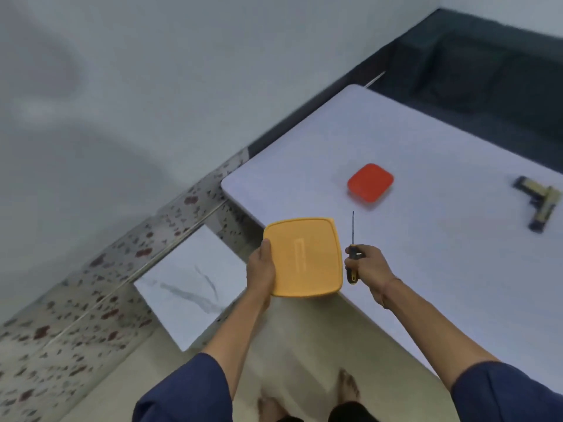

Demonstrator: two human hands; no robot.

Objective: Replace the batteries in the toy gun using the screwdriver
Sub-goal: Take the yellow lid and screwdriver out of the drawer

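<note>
My right hand (370,271) grips a screwdriver (352,251) by its black and yellow handle, the thin shaft pointing away from me over the white table (441,269). My left hand (261,271) holds a yellow square box (304,258) by its left edge, at the table's near corner. The toy gun (540,205), tan and black, lies flat at the far right of the table, well away from both hands. No batteries are in sight.
A red square box (370,182) sits on the table beyond the screwdriver tip. The table's left edge runs diagonally past the yellow box; below it are a pale floor, my bare feet (347,388) and a speckled tile strip along the wall.
</note>
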